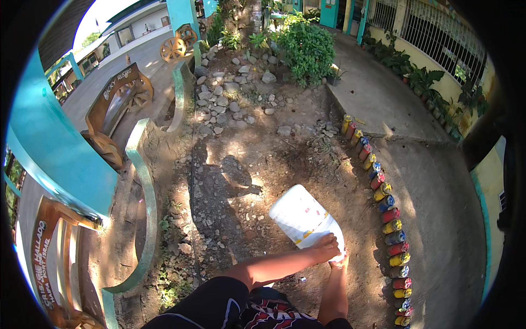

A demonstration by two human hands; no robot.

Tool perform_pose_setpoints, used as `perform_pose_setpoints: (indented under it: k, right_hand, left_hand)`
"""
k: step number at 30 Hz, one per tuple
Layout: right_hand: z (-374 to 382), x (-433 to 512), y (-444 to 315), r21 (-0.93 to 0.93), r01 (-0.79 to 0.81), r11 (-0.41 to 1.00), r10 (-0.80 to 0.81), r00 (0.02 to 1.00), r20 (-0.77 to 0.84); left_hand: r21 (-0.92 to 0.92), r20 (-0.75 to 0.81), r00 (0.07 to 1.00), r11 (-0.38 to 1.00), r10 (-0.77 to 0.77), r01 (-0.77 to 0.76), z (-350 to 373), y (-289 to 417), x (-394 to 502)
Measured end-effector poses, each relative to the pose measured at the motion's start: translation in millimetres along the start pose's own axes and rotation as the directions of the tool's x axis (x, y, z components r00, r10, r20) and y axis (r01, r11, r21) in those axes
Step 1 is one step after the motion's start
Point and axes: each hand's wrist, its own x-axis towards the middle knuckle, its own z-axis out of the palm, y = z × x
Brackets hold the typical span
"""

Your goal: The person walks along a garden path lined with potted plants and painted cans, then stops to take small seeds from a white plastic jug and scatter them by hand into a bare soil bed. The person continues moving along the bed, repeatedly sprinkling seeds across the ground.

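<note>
A white plastic container or sack-like bag (304, 214) with small red and yellow marks is held in front of me, over bare stony soil. My left hand (326, 248) is closed on its near end, the forearm reaching across from the left. Right beside it, my right hand (339, 260) grips the same narrow end from below. The wide end of the white container points up and to the left, away from me. Parts of the fingers of both hands are hidden.
A curving row of painted plastic bottles (391, 214) edges the soil on the right, beside a concrete path (435, 214). River stones (222, 100) and a green bush (306, 49) lie ahead. A low wavy concrete wall (148, 197) and wooden benches (96, 98) stand left.
</note>
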Motion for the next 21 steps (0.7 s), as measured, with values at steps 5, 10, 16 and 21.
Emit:
perform_pose_setpoints:
  k: [5,10,16,21]
  right_hand:
    - [21.8,-14.4,-30.2,-0.156,0.228,0.961,-0.208,0.969,0.136]
    - [1.3,-35.1,-48.1,-0.307,0.335,0.891,-0.447,0.768,-0.459]
    - [-4.0,-22.4,-41.5,-0.320,0.245,0.915,-0.355,0.867,-0.349]
    - [38.5,52.0,-9.3,-0.046,0.135,0.990,-0.140,0.976,-0.164]
  left_hand:
    - [-0.231,0.168,0.986,0.971,-0.017,0.056,-49.2,-26.8,4.7]
    - [-0.267,0.299,0.953,0.963,0.048,0.035,-56.8,-31.6,23.3]
    - [-0.176,0.341,0.940,0.984,0.027,0.036,-47.6,-65.4,41.4]
    - [-0.136,0.244,0.969,0.991,0.051,-0.018,-26.9,-100.1,50.8]
